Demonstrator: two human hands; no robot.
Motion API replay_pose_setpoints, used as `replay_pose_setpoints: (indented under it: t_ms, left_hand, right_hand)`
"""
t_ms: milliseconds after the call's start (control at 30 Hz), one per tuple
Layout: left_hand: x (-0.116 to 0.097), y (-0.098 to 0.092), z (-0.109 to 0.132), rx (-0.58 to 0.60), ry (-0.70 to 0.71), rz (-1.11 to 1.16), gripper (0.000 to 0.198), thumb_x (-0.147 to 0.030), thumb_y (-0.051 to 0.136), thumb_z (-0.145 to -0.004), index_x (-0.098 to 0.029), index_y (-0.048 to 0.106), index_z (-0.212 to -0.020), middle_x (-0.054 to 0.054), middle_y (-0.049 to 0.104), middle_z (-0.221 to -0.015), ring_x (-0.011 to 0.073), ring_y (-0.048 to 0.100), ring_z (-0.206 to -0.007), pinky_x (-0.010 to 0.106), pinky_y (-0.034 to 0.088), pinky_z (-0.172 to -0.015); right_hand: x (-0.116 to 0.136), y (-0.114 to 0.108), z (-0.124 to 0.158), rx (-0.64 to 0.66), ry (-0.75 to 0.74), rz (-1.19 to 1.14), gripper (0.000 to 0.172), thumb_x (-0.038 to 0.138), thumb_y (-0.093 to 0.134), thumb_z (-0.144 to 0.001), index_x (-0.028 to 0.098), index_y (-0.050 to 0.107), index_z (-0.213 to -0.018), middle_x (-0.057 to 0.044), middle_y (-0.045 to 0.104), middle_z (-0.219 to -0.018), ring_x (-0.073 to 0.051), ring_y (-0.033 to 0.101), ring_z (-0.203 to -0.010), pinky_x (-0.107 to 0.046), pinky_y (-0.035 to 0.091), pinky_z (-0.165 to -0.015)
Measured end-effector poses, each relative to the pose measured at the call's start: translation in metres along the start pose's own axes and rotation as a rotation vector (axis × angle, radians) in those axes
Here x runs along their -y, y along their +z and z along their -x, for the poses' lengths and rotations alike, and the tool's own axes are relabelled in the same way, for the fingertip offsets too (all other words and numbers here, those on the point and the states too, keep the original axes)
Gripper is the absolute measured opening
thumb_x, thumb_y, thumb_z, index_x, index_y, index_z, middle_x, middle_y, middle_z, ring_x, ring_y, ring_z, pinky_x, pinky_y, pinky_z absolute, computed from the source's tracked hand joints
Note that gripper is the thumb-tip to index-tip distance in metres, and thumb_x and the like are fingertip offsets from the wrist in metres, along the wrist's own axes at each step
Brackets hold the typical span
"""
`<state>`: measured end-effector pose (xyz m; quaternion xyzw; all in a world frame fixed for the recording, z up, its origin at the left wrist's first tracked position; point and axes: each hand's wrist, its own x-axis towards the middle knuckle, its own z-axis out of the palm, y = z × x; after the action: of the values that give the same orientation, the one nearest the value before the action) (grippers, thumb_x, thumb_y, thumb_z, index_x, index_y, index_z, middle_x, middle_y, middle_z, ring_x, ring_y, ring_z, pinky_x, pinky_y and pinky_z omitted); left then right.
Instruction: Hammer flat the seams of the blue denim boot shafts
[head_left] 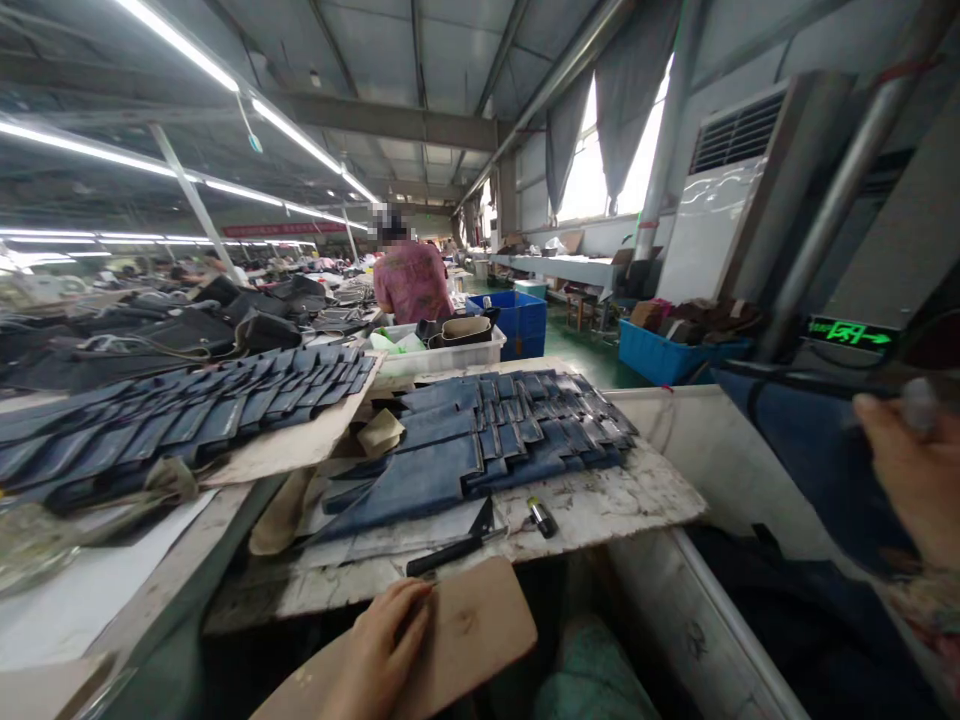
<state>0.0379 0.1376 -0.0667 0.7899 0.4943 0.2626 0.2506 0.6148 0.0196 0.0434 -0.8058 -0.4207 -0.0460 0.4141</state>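
Observation:
My left hand [386, 635] lies over the far edge of a tan board [480, 635] with rounded corners, fingers curled and closed against it. At the right edge my right hand [911, 470], blurred by motion, is closed on a dark blue fabric panel [795, 440]; a small grey thing [918, 405], too blurred to name, shows at its fingers. Ahead of my left hand, a black-handled tool [446, 553] and a small cylinder [541, 517] with a yellowish end lie on a worn table [645, 500]. Overlapping blue pieces [427, 470] cover much of it.
More blue pieces [187, 420] lie in rows on a board to the left. A white bin [697, 600] with dark cloth stands at my right. Beyond are a white crate [472, 355], blue crates [517, 325] and a person [412, 280] in a reddish top.

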Motion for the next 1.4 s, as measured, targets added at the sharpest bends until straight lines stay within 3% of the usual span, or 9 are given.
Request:
replay_pose_setpoints:
  t_ms: [67,200,400,633,733,833,1067,1200,1400]
  left_hand:
    - [0.006,0.0,-0.007,0.038,0.008,-0.055,0.032,-0.037,0.046,-0.081,-0.023,0.067,-0.101,0.006,0.069,-0.107,0.0227,0.063,-0.102,0.038,0.049,-0.093]
    - [0.015,-0.007,-0.043,0.173,-0.068,-0.25,0.045,-0.032,0.043,-0.082,-0.017,0.056,-0.122,0.009,0.06,-0.125,0.0206,0.057,-0.113,0.034,0.045,-0.097]
    - [0.025,0.006,-0.119,0.143,-0.136,-0.654,0.067,-0.018,0.053,-0.075,-0.015,0.035,-0.14,0.013,0.036,-0.147,0.0267,0.036,-0.132,0.043,0.034,-0.103]
    - [0.036,0.014,-0.156,0.036,-0.144,-0.624,0.055,-0.005,0.048,-0.076,-0.019,0.05,-0.129,0.013,0.05,-0.137,0.024,0.045,-0.126,0.039,0.036,-0.099]
    - [0.036,-0.014,-0.17,-0.051,-0.175,-0.573,0.03,-0.02,0.044,-0.086,-0.018,0.062,-0.11,0.012,0.068,-0.108,0.0221,0.063,-0.1,0.03,0.045,-0.081]
    - [0.024,-0.059,-0.181,-0.214,-0.211,-0.534,0.033,-0.03,0.035,-0.091,-0.015,0.063,-0.1,0.011,0.071,-0.088,0.0207,0.066,-0.08,0.025,0.044,-0.064]
    - [-0.061,-0.14,-0.164,-0.537,0.066,-0.513,0.033,-0.041,0.04,-0.089,-0.019,0.062,-0.1,0.003,0.067,-0.081,0.0149,0.059,-0.068,0.022,0.035,-0.058]
    - [-0.122,-0.163,-0.138,-0.663,0.347,-0.468,0.028,-0.037,0.045,-0.088,-0.018,0.064,-0.097,-0.001,0.061,-0.074,0.0099,0.052,-0.062,0.019,0.034,-0.058]
    - [-0.173,-0.181,-0.108,-0.731,0.432,-0.234,0.025,-0.036,0.051,-0.085,-0.016,0.064,-0.088,-0.006,0.046,-0.06,0.0055,0.04,-0.054,0.016,0.03,-0.052]
  right_hand:
    - [-0.028,0.033,0.009,-0.027,0.225,0.13,0.043,0.064,0.041,-0.075,0.026,0.06,-0.066,-0.016,0.059,-0.061,-0.032,0.059,-0.065,-0.045,0.04,-0.062]
    - [-0.049,0.123,0.052,0.374,0.244,0.003,0.039,0.058,0.045,-0.069,0.024,0.062,-0.063,-0.013,0.067,-0.067,-0.033,0.063,-0.068,-0.043,0.045,-0.065]
    - [0.021,0.208,0.137,0.644,0.071,-0.227,0.046,0.056,0.043,-0.076,0.019,0.068,-0.087,-0.008,0.071,-0.081,-0.027,0.066,-0.078,-0.034,0.05,-0.071]
    - [0.048,0.194,0.152,0.722,-0.021,-0.221,0.041,0.051,0.038,-0.084,0.02,0.066,-0.088,-0.009,0.07,-0.098,-0.025,0.064,-0.093,-0.034,0.047,-0.084]
    - [0.038,0.183,0.148,0.697,0.031,-0.203,0.043,0.053,0.04,-0.083,0.02,0.066,-0.093,-0.01,0.07,-0.098,-0.027,0.064,-0.093,-0.035,0.048,-0.083]
    - [0.035,0.182,0.151,0.711,0.064,-0.219,0.044,0.055,0.042,-0.081,0.02,0.066,-0.096,-0.01,0.07,-0.097,-0.027,0.064,-0.092,-0.036,0.049,-0.081]
    - [0.078,0.216,0.159,0.794,-0.032,-0.34,0.046,0.057,0.044,-0.081,0.017,0.067,-0.083,-0.006,0.07,-0.081,-0.024,0.063,-0.079,-0.033,0.048,-0.073]
    - [0.14,0.236,0.141,0.758,0.044,-0.588,0.047,0.057,0.06,-0.071,0.017,0.069,-0.093,-0.006,0.07,-0.086,-0.024,0.063,-0.082,-0.036,0.047,-0.076]
    - [0.222,0.249,0.104,0.661,0.264,-1.219,0.06,0.056,0.073,-0.061,0.024,0.061,-0.111,-0.003,0.066,-0.105,-0.019,0.062,-0.084,-0.027,0.048,-0.062]
